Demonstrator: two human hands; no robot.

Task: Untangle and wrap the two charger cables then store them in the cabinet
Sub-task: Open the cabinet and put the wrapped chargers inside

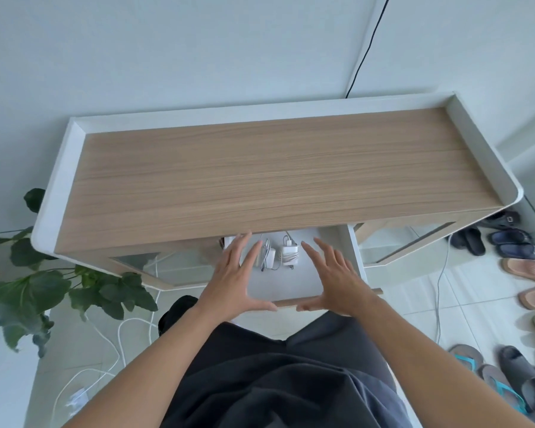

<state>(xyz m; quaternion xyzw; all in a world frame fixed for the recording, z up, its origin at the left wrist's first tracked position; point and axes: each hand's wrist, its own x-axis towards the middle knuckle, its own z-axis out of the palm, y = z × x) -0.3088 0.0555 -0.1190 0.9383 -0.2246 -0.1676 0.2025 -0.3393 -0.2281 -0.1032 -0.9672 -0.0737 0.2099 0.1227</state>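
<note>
- Pale walls and a tiled floor frame a white cabinet [59, 180] with a wood-grain top; a plant [28, 273] stands to its left and sandals [525, 270] lie scattered on the floor to the right.
- From the cabinet's near face a white drawer [291, 282] stands pulled out, and both chargers lie on its floor toward the far end.
- Left charger [267, 254] looks like a small white brick with its cable folded into a short bundle alongside it; right charger [290, 253] is a squarer white brick with cable wound round it. They lie just beside each other, apart, with no strand crossing between them that I can see.
- Judging from this, untangling, wrapping and placing are done; what seems left is pushing the drawer shut.
- Left hand [232, 279] and right hand [337, 279] hover flat over the drawer on either side of the chargers, fingers [244, 245] spread and holding nothing, thumbs resting on the drawer's near wooden edge.
- Loose white cords [112, 344] trail on the floor at near left; whether they belong to the task I cannot tell.
</note>
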